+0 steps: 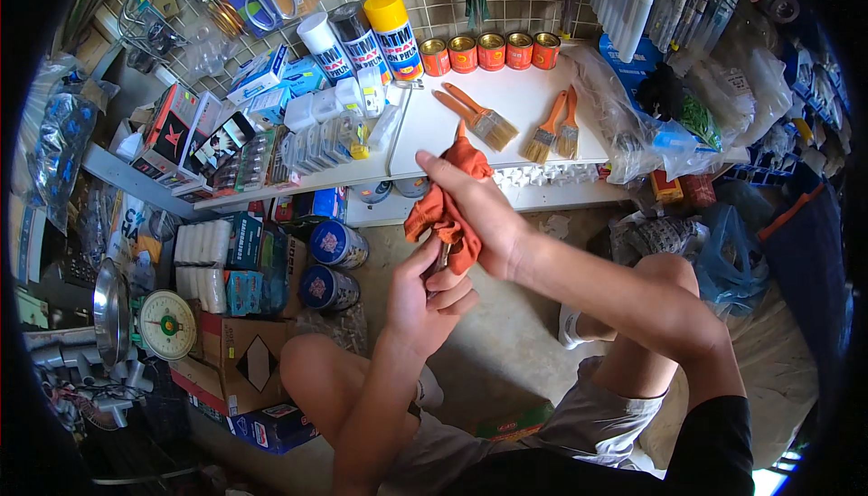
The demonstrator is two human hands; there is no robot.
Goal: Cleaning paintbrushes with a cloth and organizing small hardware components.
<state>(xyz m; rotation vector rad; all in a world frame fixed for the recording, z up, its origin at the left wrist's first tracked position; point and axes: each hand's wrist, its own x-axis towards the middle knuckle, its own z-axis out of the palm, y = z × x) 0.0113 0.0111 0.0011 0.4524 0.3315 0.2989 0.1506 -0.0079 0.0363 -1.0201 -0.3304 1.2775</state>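
Note:
My right hand (pixel 475 202) is closed around a crumpled orange-red cloth (pixel 438 214), above the front edge of the white shelf. Just below it, my left hand (pixel 425 292) grips a narrow, dark and shiny piece (pixel 442 257) that goes up into the cloth. Most of that piece is hidden, so its kind cannot be told. An orange tip (pixel 461 129) pokes out above the cloth; whether it is cloth or a handle is unclear. Beyond my hands lie a paintbrush (pixel 493 127) with an orange handle and two smaller paintbrushes (pixel 541 141) (pixel 568 137).
Several small orange-red cans (pixel 491 53) line the back of the white shelf (pixel 425 134), beside spray cans (pixel 395 37). Boxed goods and a phone (pixel 223 143) fill the left. A dial scale (pixel 167 324) stands lower left; plastic bags (pixel 728 256) crowd the right.

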